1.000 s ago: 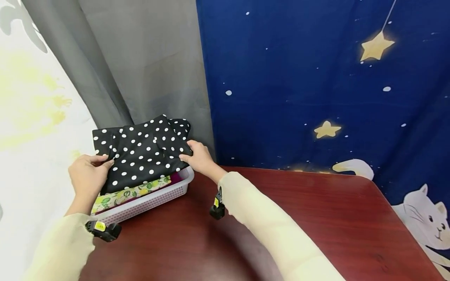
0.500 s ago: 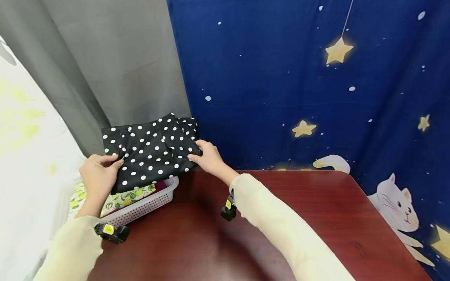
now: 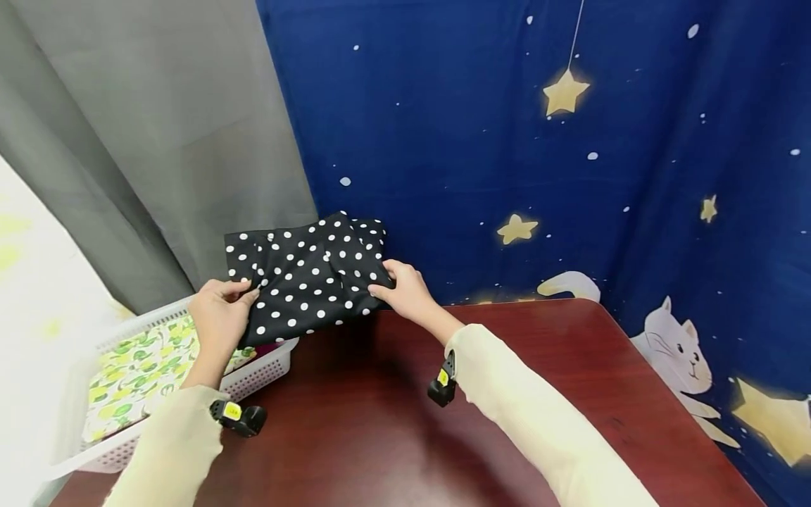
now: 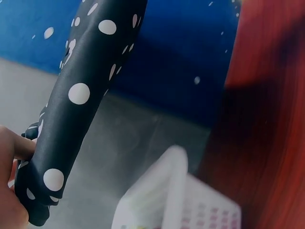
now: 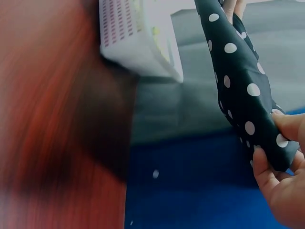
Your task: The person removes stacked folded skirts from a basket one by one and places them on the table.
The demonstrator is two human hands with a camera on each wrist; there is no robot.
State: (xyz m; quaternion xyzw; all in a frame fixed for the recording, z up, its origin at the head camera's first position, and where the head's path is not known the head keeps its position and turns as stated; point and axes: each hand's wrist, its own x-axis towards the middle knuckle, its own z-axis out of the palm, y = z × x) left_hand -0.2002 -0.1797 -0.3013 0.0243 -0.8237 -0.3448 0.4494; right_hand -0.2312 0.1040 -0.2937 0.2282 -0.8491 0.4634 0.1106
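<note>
A folded black cloth with white polka dots (image 3: pixel 310 282) is held up between both hands, above the table and beside the basket. My left hand (image 3: pixel 218 317) pinches its left side between thumb and fingers. At the right side, my right hand (image 3: pixel 412 292) grips the edge, thumb on the near face. The right wrist view shows the thumb and fingers of the right hand (image 5: pixel 281 191) closed on the cloth's end. A white perforated basket (image 3: pixel 262 373) stands at the left, partly behind the left forearm. Inside it lies a folded lemon-print cloth (image 3: pixel 142 362), with a dark magenta one partly showing.
The dark red wooden table (image 3: pixel 355 422) extends to the right of the basket. Behind it hang a grey curtain (image 3: pixel 196 127) and a blue curtain (image 3: pixel 431 141) with stars and a cat. Small black cameras are strapped to both wrists.
Both hands have carried the polka-dot cloth rightward off the basket, uncovering more of the lemon-print cloth. The head view has also turned to the right.
</note>
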